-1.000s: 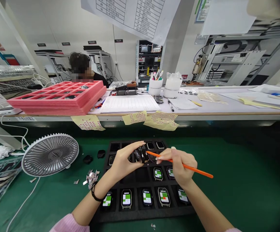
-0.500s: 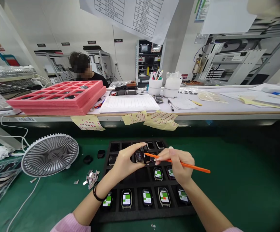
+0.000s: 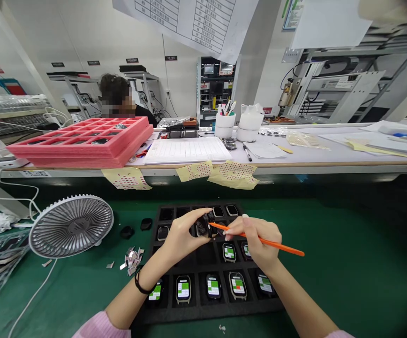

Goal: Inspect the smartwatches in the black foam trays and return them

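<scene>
My left hand is closed on a dark smartwatch body, held on edge above a black foam tray. Between the fingers of my right hand is a thin orange stick, its pointed tip touching or very close to the side of that watch body. Several watches with lit green-and-white screens, such as a silver-framed watch, lie in the tray's compartments. Watches with dark screens sit in the back row. My fingers hide part of the held watch.
A round grey fan stands left of the tray, near a pile of small silvery pieces and two dark watch parts. Behind rises a shelf with a pink foam tray. Another person sits beyond it.
The view has shifted very slightly. Both hands keep almost the same position, with the orange stick still at the side of the watch body.
</scene>
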A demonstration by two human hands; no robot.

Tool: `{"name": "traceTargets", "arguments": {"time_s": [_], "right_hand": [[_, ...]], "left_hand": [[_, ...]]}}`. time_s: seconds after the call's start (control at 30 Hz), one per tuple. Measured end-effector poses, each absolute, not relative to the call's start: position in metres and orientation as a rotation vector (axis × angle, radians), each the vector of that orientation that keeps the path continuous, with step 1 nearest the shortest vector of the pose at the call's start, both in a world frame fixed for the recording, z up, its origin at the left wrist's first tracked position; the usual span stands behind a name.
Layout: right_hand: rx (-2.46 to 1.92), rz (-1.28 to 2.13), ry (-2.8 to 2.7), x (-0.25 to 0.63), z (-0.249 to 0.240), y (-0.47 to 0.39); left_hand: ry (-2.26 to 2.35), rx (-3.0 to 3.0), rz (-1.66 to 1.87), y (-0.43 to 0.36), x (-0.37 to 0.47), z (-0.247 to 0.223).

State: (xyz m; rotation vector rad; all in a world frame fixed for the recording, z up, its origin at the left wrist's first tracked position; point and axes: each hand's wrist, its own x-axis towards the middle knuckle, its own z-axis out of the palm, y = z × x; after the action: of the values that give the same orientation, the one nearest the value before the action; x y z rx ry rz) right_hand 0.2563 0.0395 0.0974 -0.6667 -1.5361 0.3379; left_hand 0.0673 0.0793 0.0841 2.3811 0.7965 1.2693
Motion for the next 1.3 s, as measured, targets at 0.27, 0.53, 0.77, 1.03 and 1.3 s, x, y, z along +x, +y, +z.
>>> {"name": "traceTargets", "arguments": {"time_s": [0.27,0.53,0.77,1.03,1.3], "right_hand": [[-0.948,0.696,-1.400,0.260,0.099,0.050],[-1.034,0.983,-1.481,0.231,0.082,0.060],[-0.893,1.240,-1.242,0.238,0.085,0.064],[-0.848,1.313,-1.147,0.235,0.089,0.063],[-0.865,1.287,-1.131,0.237,0.090,0.061]], "left_hand": [[0.930,2.424,1.284,0.082,0.064,0.086],[0.952,2.484,1.250,0.077,0.068,0.084],[0.919,2.371,1.280,0.075,0.067,0.089],[0.901,2.366,1.324,0.075,0.069,0.090],[0.810,2.424,1.287,0.075,0.065,0.093]]}}
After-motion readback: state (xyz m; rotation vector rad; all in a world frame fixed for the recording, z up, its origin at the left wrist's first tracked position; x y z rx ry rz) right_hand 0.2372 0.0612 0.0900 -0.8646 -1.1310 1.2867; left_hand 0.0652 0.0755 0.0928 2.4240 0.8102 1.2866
